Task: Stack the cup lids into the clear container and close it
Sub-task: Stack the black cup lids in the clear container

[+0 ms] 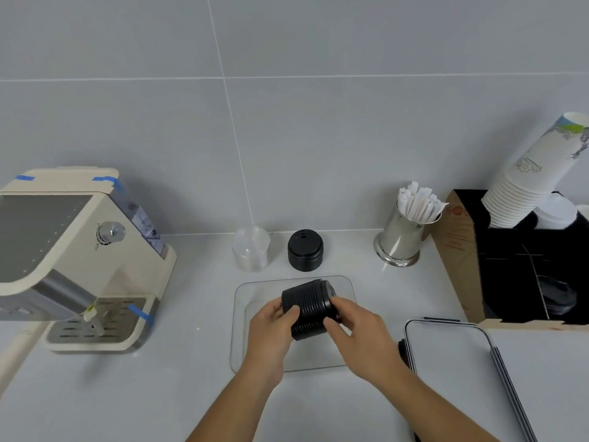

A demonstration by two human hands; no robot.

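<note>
A stack of black cup lids [310, 306] lies on its side over the open clear container [242, 314] in the middle of the counter. My left hand [271, 333] grips the stack's left end. My right hand [357, 333] grips its right end. A second, upright stack of black lids [305, 250] stands behind the container. A stack of clear lids [251, 248] stands to its left. The container's clear lid [452, 362] with dark clips lies flat on the counter to the right.
A cream coffee machine [79, 260] fills the left side. A steel cup of wrapped stirrers [404, 234] stands at the back right. A cardboard organiser [459, 256] with black compartments holds a tilted stack of paper cups [535, 177].
</note>
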